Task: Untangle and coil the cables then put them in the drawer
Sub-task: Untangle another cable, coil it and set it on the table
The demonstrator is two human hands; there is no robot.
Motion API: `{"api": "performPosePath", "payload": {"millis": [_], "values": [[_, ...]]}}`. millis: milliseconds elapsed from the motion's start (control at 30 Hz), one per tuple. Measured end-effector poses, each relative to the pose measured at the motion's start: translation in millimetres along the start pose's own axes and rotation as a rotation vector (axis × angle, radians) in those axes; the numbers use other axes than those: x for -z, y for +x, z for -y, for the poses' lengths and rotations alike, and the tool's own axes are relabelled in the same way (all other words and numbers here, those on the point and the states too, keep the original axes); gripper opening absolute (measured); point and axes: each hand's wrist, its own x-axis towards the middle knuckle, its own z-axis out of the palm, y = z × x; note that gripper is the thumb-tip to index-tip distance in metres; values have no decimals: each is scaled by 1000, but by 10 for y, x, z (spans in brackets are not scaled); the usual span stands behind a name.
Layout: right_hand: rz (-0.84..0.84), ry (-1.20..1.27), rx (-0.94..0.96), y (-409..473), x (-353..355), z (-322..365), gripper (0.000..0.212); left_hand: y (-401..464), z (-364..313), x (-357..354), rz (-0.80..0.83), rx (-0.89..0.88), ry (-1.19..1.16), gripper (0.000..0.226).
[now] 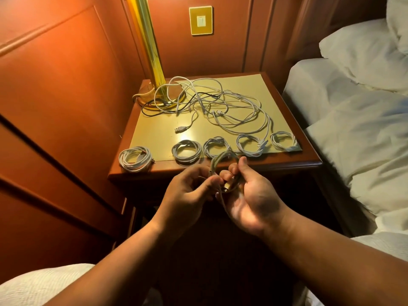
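Right hand (245,191) grips half-wound cable coil (224,171) over table (287,161) edge; left hand (189,191) pinches tail. Best: keep loops even, tuck plug.

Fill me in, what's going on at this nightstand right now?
A person is winding a white cable coil, held between the left hand and right hand. Five finished white cable coils sit along the wooden nightstand's front edge. A tangled pile of white and black cables remains behind them, by the brass lamp base.
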Motion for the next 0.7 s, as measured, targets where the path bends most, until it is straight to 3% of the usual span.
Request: {"api": "performPosePath", "payload": {"millis": [133, 267, 367, 467, 533, 633, 700], "values": [[-54, -384, 6, 25, 46, -39, 37, -14, 38, 30, -136, -12, 196, 10], [-24, -772, 84, 30, 63, -64, 31, 41, 70, 114, -280, -224, 522, 13], [119, -810, 84, -7, 42, 7, 22, 84, 49, 180, -346, -261, 601, 12], [211, -786, 85, -3, 59, 34, 13, 87, 48, 177, -342, -159, 562, 9], [210, -755, 109, 16, 75, 20, 11, 92, 8, 123, -299, 63, 319, 10], [185, -590, 92, 39, 79, 1, 10, 98, -98, 87, -139, 509, -324, 21], [171, -466, 62, 53, 68, 7, 10, 93, -155, 114, -76, 621, -621, 23]]}}
